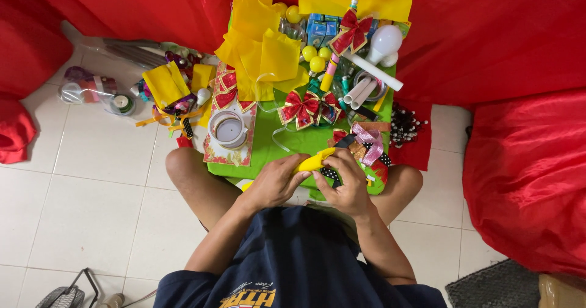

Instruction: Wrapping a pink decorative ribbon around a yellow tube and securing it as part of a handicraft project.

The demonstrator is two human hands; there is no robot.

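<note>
Yellow ribbon strip (315, 161) is gripped between both hands at the near edge of the green work board (268, 146), which rests across the seated person's knees. Head view: the left hand (276, 183) has its fingers curled closed around the strip's near end; the right hand (346, 183) pinches the far end with thumb and fingers, and a black polka-dot ribbon (330, 174) lies against its fingers.

Just far of the right hand sits a pink glitter ribbon (370, 140). At board centre lies a red-and-gold bow (300, 108), with a second one (351, 31) at the far edge. Left of centre, a white tape roll (229, 128) stands on a patterned card. Folded yellow fabric (259, 42) is heaped at the far left of the board, a white bulb (384, 42) at the far right. Red cloth (525, 180) surrounds the tiled floor (91, 180).
</note>
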